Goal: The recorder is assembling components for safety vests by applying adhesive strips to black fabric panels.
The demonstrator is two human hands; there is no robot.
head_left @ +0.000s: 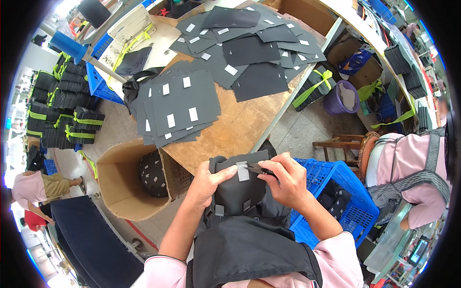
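My left hand [207,185] pinches the edge of a black fabric panel [231,192] held over my lap. Its thumb presses beside a light grey rectangular patch [244,174] on the panel. In my right hand [287,180] is a small dark pair of thread snips [259,169], the points lying at the patch's upper right edge. Smaller grey patches show lower on the panel. Between the hands and my body hangs a black apron [249,249].
Black cut panels with white patches [180,103] cover much of the wooden table [245,117] ahead. A cardboard box [127,192] stands left, a blue crate [353,204] right. Tied black bundles [67,96] are stacked far left. A seated co-worker [408,168] is close on the right.
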